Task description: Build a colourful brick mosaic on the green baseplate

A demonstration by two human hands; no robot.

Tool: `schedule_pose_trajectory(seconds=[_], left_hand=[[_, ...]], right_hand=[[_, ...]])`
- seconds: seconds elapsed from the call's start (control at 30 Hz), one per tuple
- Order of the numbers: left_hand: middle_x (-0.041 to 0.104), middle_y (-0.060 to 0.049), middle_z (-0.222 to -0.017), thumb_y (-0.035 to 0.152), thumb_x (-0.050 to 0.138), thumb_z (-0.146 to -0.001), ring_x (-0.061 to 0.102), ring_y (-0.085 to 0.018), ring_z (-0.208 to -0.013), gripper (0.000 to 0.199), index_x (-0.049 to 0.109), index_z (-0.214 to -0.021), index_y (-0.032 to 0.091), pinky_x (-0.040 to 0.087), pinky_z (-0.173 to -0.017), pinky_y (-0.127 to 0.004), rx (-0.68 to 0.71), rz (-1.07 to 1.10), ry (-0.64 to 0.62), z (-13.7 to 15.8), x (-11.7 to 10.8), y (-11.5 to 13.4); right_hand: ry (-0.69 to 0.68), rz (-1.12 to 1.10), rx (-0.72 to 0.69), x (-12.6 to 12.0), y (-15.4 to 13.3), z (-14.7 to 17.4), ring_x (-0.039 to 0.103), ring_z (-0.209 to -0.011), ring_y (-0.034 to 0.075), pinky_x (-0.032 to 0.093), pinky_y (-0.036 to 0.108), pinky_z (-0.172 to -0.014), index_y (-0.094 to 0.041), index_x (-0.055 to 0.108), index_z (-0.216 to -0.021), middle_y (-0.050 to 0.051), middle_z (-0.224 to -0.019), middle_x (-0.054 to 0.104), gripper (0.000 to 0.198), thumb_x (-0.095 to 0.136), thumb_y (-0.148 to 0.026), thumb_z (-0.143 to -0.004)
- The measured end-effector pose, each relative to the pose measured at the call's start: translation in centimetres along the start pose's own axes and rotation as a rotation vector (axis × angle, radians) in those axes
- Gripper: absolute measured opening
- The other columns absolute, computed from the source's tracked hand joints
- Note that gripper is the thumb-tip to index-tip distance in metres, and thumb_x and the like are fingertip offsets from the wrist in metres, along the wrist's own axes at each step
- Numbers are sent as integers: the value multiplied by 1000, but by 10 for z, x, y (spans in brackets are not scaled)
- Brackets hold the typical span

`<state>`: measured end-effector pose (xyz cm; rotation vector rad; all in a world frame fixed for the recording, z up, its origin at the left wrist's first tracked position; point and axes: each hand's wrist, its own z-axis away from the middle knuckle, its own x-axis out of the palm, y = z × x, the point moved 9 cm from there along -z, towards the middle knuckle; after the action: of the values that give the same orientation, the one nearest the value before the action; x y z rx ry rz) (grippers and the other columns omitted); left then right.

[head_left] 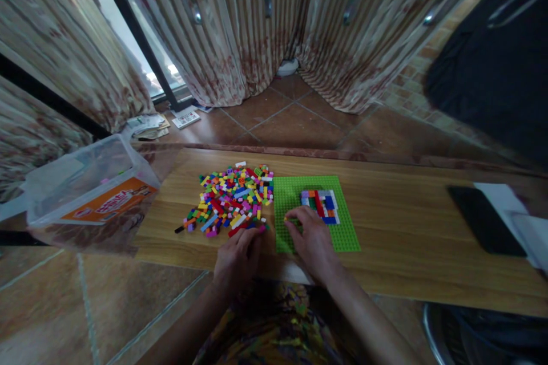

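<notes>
L hand (238, 254) at near edge of brick pile (233, 199), fingers curled, grip content not discernible. R hand (311, 239) on green baseplate (346, 236), fingertips pressing small piece, partly hidden. Brick build (322, 205) mid-plate. Wooden desk (406, 234). Clear plastic tub (88, 182) far L; black phone (483, 219) far R.

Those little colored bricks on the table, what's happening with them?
A person is building on a green baseplate. The right hand rests on the plate beside a small brick structure; whether it holds a brick is unclear. The left hand touches the near edge of the loose brick pile. A clear storage bin sits to the left.
</notes>
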<state>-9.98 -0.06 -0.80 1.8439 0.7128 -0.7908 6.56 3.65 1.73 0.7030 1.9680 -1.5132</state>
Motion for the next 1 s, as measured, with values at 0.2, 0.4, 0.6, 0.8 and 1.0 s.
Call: schedule_pose_trajectory(seconds=[0.2,0.4,0.6,0.8,1.0], left_hand=[[71,-3,-94,20,53,-93,69,-15,-82,20,63,-110,22,54,-73,-25,3,-3,12,1,0,-1],[71,-3,-93,20,53,-93,68,-15,-81,20,63,-110,21,54,-72,-25,9,0,19,0,-1,0],[71,-3,-92,20,53,-93,68,-15,-80,18,63,-108,21,54,-71,-24,5,-3,12,0,-1,-1],[71,-3,-92,20,53,-93,68,-14,-79,20,63,-110,22,54,-70,-24,11,-10,23,1,0,-1],[71,-3,-93,21,53,-93,69,-15,-80,21,63,-111,22,54,-71,-24,12,-16,15,1,0,-1]], right_hand=[[201,22,127,-58,44,5,61,-83,20,48,34,-77,-19,66,-90,6,-91,65,14,55,-28,-90],[319,117,106,-75,69,-3,59,-89,22,48,39,-83,-19,68,-86,8,-92,64,18,55,-32,-88],[341,115,46,-71,70,-7,57,-95,23,47,41,-86,-22,70,-85,9,-96,63,18,55,-31,-88],[340,113,84,-69,76,-9,58,-95,23,47,41,-86,-22,72,-82,8,-96,63,17,57,-30,-85],[379,-7,221,-67,85,-8,60,-92,22,48,39,-84,-20,72,-80,9,-96,63,17,59,-30,-78]])
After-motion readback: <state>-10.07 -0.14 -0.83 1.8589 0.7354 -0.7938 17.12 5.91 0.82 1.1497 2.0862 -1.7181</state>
